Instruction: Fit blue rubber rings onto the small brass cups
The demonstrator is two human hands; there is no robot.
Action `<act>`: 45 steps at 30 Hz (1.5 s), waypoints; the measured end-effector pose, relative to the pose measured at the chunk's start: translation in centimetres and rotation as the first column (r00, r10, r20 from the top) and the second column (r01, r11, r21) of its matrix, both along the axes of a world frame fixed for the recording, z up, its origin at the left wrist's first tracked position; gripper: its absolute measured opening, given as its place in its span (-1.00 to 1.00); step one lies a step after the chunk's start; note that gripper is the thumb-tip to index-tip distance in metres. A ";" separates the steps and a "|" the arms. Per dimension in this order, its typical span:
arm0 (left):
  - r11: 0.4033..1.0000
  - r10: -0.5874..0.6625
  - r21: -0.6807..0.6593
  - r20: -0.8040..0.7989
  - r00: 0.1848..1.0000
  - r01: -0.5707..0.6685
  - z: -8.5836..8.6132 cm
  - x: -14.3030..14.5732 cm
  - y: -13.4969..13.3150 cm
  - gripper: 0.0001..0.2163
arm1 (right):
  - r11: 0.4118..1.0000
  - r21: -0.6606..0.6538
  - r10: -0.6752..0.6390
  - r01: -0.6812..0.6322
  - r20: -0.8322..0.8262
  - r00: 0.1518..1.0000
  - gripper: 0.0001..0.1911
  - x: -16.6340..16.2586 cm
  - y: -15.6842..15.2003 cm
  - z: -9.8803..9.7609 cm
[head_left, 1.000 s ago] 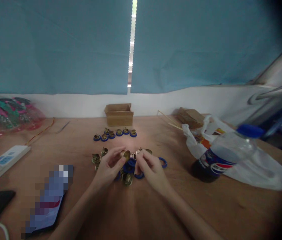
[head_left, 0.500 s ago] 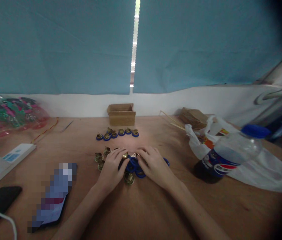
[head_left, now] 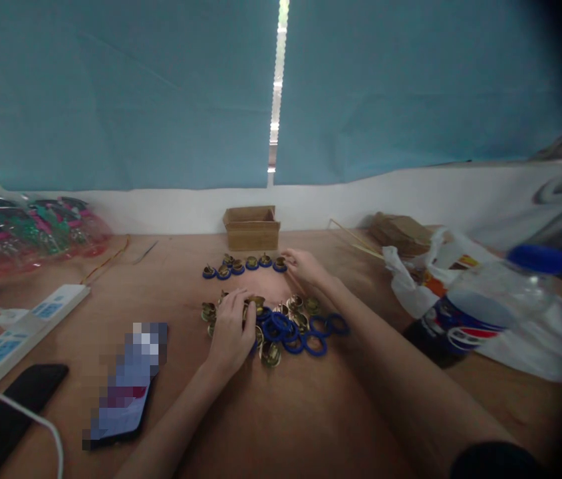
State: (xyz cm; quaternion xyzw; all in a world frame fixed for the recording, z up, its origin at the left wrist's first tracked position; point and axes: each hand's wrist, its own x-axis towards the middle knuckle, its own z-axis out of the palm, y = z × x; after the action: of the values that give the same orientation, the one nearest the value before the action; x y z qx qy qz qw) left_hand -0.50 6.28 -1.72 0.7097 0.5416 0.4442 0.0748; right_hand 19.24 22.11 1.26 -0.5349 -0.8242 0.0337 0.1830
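Box [head_left: 252, 227] behind row of parts [head_left: 244, 265] — bottle [head_left: 485, 303] right

A brown table [head_left: 285, 412] is carrying everything. A small cardboard box [head_left: 252, 227] is sitting at its far edge. Just before the box a row of brass-and-blue pieces [head_left: 243, 265] is standing. Nearer still, loose brass caps [head_left: 271, 352] and blue rings [head_left: 316, 344] are lying heaped. Left of the box a power strip [head_left: 26, 326] and two phones [head_left: 128, 386] are lying. Right of it a plastic bag [head_left: 535, 339] and a bottle [head_left: 480, 299] are resting.

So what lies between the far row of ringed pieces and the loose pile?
Head view: only bare table between row and pile; the right hand rests at the row's right end.
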 end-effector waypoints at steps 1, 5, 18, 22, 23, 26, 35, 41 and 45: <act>1.000 -0.003 0.007 0.004 1.000 0.003 0.1 0.0 0.0 -0.79 | 1.000 0.001 -0.003 0.003 -0.002 1.000 -0.78 -0.4 0.3 -0.2; 1.000 -0.012 0.020 -0.007 1.000 0.012 0.6 0.0 -0.2 -0.81 | 0.999 0.042 -0.014 0.015 -0.023 1.000 -0.85 -1.1 -0.4 -0.4; 0.745 -0.011 -0.295 0.892 0.453 0.598 3.1 1.2 -1.0 -0.65 | 0.923 0.357 0.289 -0.146 -0.388 0.875 -0.86 -2.2 -13.4 3.7; 0.611 -0.006 -0.182 0.972 0.235 0.770 3.8 1.0 -1.4 -0.68 | 0.895 0.352 0.399 -0.274 -0.357 0.845 -0.87 -2.4 -16.4 3.3; 0.607 -0.018 -0.169 0.974 0.225 0.777 3.9 0.9 -1.5 -0.68 | 0.895 0.342 0.410 -0.286 -0.380 0.829 -0.88 -2.5 -16.7 3.2; 0.617 -0.067 -0.135 0.972 0.223 0.775 4.2 0.8 -1.7 -0.68 | 0.918 0.325 0.372 -0.227 -0.508 0.777 -0.90 -2.6 -17.1 3.1; 0.662 -0.184 -0.185 0.900 0.396 0.726 3.4 0.4 -1.6 -0.58 | 0.972 0.187 0.231 -0.143 -0.650 0.724 -0.85 -3.0 -17.7 2.0; 0.687 -0.235 -0.180 0.862 0.449 0.704 3.6 0.2 -1.6 -0.65 | 0.982 0.160 0.186 -0.101 -0.708 0.682 -0.82 -3.2 -17.8 1.2; 0.708 -0.275 -0.153 0.839 0.469 0.690 3.6 0.2 -1.6 -0.70 | 0.984 0.158 0.174 -0.086 -0.709 0.684 -0.78 -3.1 -17.9 1.0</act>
State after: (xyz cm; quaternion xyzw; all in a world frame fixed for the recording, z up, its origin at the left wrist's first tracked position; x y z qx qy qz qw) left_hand -0.31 4.68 1.91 0.5356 0.3133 0.5110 0.5948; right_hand 16.10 4.22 2.29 -0.4080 -0.7230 0.2070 0.5176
